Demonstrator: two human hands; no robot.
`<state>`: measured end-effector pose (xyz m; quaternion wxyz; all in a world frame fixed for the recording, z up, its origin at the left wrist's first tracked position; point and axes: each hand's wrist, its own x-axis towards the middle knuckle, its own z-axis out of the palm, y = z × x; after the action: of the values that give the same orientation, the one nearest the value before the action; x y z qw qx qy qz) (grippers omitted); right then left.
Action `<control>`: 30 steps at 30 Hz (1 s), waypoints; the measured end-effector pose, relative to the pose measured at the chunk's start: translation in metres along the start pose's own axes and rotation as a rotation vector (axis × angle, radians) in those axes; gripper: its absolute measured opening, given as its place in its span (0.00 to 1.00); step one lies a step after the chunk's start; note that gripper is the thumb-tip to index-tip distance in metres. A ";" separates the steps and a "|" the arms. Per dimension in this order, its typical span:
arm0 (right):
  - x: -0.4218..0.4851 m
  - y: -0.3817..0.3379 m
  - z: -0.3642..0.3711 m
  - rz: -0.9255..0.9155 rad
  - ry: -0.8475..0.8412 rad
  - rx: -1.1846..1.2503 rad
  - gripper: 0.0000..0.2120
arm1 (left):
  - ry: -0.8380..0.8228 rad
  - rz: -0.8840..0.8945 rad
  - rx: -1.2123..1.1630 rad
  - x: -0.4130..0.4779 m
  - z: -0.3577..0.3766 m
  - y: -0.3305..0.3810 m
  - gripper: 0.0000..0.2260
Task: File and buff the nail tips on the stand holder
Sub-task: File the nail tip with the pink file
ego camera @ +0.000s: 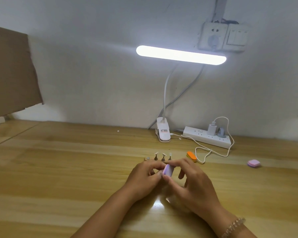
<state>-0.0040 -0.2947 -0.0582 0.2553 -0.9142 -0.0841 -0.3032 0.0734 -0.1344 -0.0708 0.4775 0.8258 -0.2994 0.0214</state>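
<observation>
Cardboard panel [12, 71], brown and flat, at far left: leaned against the white wall, well apart from the work. Pale wooden tabletop [58, 169]: carried everything else.

Low strip-shaped stand holder [148, 158], near the middle: sat on the tabletop just beyond both hands, with three clear nail tips [163, 154] upright on small pegs and one bare round seat at its left end.

Left hand [143, 177]: hung just in front of the holder, fingers curled inward, thumb and forefinger drawn together against the block. Could not be told whether a nail tip was pinched there; spot hidden.

Small lilac buffer block [168, 170]: stood on edge between the two hands, raised off the tabletop.

Right hand [191, 179], beaded bracelet [234, 227] at the wrist: gripped the lilac block between thumb below and forefinger above, other fingers loose.

Further right: white clip lamp [163, 132] lit, orange file block [191, 156] just beyond the right hand, white power strip [206, 137] by the wall, pink buffer block [253, 163] well apart.

Judged as mid-buffing, probably on one tip taken off the bare seat. Next move likely called for short, light strokes along the tip edge with the left fingers braced, then reseating it and working through the three on the holder.
</observation>
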 end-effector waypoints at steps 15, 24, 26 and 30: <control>0.001 0.000 0.001 0.004 0.027 -0.018 0.16 | -0.013 -0.011 0.019 0.000 -0.001 0.002 0.09; 0.001 0.002 0.002 0.036 0.045 -0.015 0.15 | -0.004 -0.001 -0.012 -0.001 0.000 0.002 0.09; 0.001 0.001 0.002 0.034 0.021 0.011 0.16 | 0.006 -0.003 -0.041 0.000 -0.001 0.004 0.09; 0.004 0.007 0.000 0.099 0.070 -0.002 0.16 | 0.060 -0.019 -0.108 0.000 -0.002 0.006 0.07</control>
<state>0.0016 -0.3003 -0.0588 0.2718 -0.9065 -0.0293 -0.3218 0.0704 -0.1351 -0.0656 0.5303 0.8005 -0.2780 0.0255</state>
